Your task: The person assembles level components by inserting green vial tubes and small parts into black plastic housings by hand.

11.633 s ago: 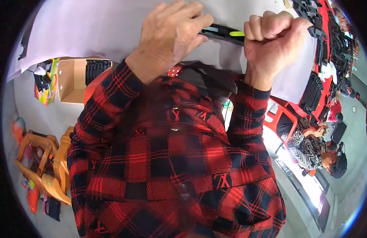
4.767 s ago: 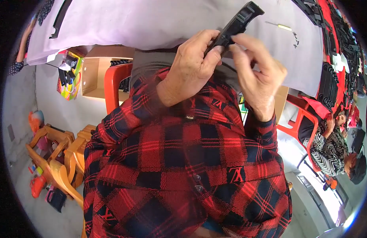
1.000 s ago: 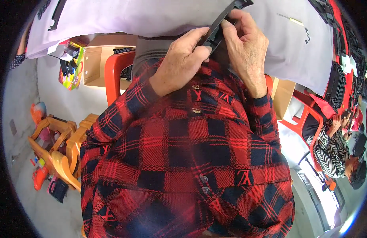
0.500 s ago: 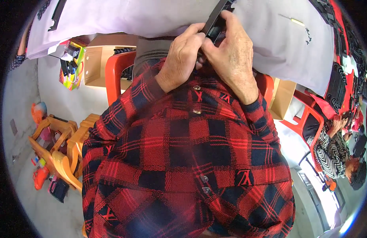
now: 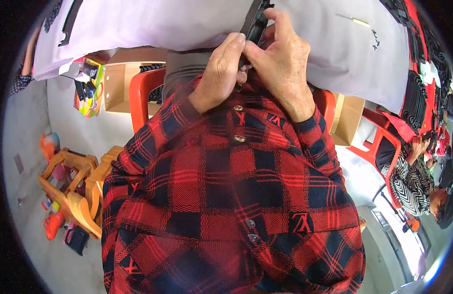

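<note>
Head view: my left hand (image 5: 220,73) and right hand (image 5: 283,66) meet close to my chest, both pinching a narrow black plastic part (image 5: 255,22) that sticks up between them over the edge of the white-covered table (image 5: 187,24). Left fingers curled tight on its lower end, right fingers wrapped round its side. Red chair (image 5: 140,95) below, open cardboard box (image 5: 116,88) beside it.
</note>
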